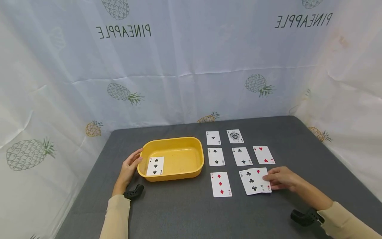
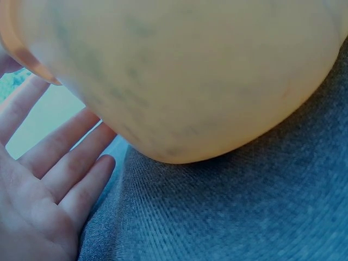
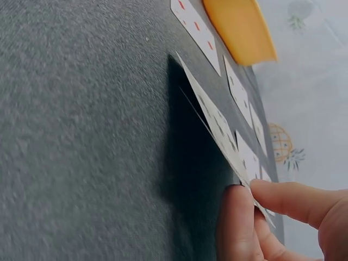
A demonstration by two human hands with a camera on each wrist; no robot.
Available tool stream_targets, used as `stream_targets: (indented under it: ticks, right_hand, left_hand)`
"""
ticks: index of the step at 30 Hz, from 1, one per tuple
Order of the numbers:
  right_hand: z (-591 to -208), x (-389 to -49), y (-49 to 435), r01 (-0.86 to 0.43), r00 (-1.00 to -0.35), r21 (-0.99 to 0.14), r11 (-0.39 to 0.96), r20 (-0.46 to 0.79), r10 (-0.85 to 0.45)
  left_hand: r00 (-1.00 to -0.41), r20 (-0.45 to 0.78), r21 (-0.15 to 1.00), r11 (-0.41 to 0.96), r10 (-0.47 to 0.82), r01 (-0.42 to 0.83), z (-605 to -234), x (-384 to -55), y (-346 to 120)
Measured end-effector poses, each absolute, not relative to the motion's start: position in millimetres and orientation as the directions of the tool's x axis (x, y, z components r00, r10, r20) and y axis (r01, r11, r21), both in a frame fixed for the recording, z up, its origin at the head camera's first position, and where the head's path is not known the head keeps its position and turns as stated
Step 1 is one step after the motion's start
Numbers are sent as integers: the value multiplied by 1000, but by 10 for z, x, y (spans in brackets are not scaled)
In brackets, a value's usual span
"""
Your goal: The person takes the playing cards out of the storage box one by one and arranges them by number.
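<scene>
Between thumb and fingers, my right hand (image 1: 282, 178) pinches two overlapping playing cards by their right edge. The three of clubs (image 1: 250, 182) lies in front, and a red heart card (image 1: 262, 171) shows behind it. Seen from the right wrist, the cards (image 3: 215, 122) are tilted up over the dark cloth and cast a shadow. At the left end of a yellow tray (image 1: 176, 176), my left hand (image 1: 129, 167) touches the rim. Its fingers (image 2: 76, 163) are extended beside the tray's outer wall. Inside the tray lies a three of spades (image 1: 155, 166), face up.
Face-up cards lie right of the tray: an ace of clubs (image 1: 213, 137), an ornate ace (image 1: 235, 136), twos of spades (image 1: 216, 156), clubs (image 1: 242, 156) and hearts (image 1: 264, 155), and a three of diamonds (image 1: 221, 184). A pineapple-print curtain (image 1: 191, 93) hangs behind the dark table (image 1: 179, 212).
</scene>
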State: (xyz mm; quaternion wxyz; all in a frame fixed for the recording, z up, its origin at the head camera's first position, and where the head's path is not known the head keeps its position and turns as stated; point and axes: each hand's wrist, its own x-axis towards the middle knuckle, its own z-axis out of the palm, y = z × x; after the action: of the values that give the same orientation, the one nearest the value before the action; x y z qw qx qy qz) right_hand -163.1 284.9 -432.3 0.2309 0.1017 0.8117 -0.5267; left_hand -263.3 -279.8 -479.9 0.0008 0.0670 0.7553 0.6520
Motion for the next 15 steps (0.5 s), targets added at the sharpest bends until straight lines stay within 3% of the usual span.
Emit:
stream_targets:
  ticks: [15]
  right_hand:
    - [-4285, -1644, 3129, 419, -844, -786, 455, -522, -125]
  left_hand:
    - [-990, 96, 986, 129, 105, 109, -4807, -2638, -2801]
